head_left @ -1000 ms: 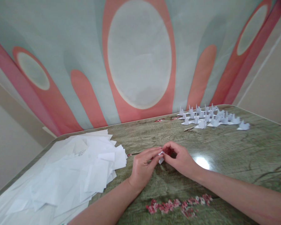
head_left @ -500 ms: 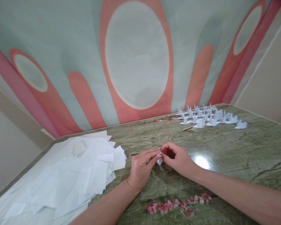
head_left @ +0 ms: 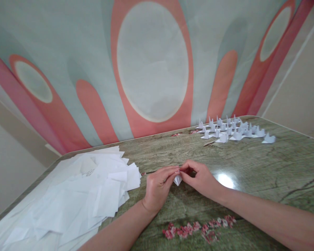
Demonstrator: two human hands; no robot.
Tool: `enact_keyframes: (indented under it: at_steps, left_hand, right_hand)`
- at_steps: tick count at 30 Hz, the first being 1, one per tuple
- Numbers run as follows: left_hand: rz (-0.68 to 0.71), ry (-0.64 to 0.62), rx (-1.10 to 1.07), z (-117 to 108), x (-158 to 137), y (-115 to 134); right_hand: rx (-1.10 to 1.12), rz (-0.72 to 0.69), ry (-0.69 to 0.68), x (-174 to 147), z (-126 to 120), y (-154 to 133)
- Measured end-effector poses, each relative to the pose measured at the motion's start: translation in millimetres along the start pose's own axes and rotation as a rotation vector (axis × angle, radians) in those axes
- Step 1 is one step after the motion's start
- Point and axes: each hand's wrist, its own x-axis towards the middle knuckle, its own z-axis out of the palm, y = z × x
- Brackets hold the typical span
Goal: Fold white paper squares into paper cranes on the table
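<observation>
A small piece of folded white paper (head_left: 177, 180) is pinched between my two hands above the table. My left hand (head_left: 159, 184) closes on its left side, thumb and fingers pressed together. From the right, my right hand (head_left: 199, 177) grips the upper edge between thumb and forefinger. Only the lower pointed part of the paper shows, with a crease down its middle; the rest is hidden by my fingers.
A wide heap of white paper sheets (head_left: 75, 195) covers the table's left side. At the back right stand several folded white paper cranes (head_left: 237, 134). The wood-patterned table (head_left: 277, 167) bears printed pink flowers and meets a patterned wall (head_left: 151, 62).
My hands have barely shifted. The folded paper shows a little more of its pointed lower part, with the middle crease now visible.
</observation>
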Motion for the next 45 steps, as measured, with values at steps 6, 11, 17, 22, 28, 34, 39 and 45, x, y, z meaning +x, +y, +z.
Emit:
enact_keyframes:
  at_steps: [6,11,17,22,28,34,39,45]
  left_hand:
    - [-0.008,-0.041,0.016,1.4,-0.3,-1.5]
    - [-0.133,-0.062,-0.011,4.0,1.4,-1.0]
    - [-0.240,-0.094,-0.141,4.7,4.3,-1.8]
    - [-0.252,-0.045,-0.215,6.1,5.4,-5.3]
    - [-0.226,-0.018,-0.230,6.7,6.2,-2.3]
    - [-0.206,-0.002,-0.234,6.5,5.3,-2.9]
    - [-0.177,-0.016,-0.201,5.3,5.0,-0.4]
    - [-0.195,-0.032,-0.175,4.7,4.6,-0.2]
  right_hand:
    - [-0.118,-0.088,-0.014,0.4,-4.2,2.1]
    - [-0.164,-0.083,0.001,1.4,-5.4,5.8]
    - [-0.143,-0.115,0.009,1.3,-4.8,9.2]
    - [-0.109,-0.153,0.013,1.3,-3.9,7.9]
    - [-0.064,-0.124,0.008,0.4,-4.8,1.4]
    - [0.147,0.026,-0.021,2.8,-4.9,2.8]
    - [0.358,0.101,-0.087,5.7,-0.3,10.9]
    - [0.387,0.107,-0.096,6.3,1.6,12.9]
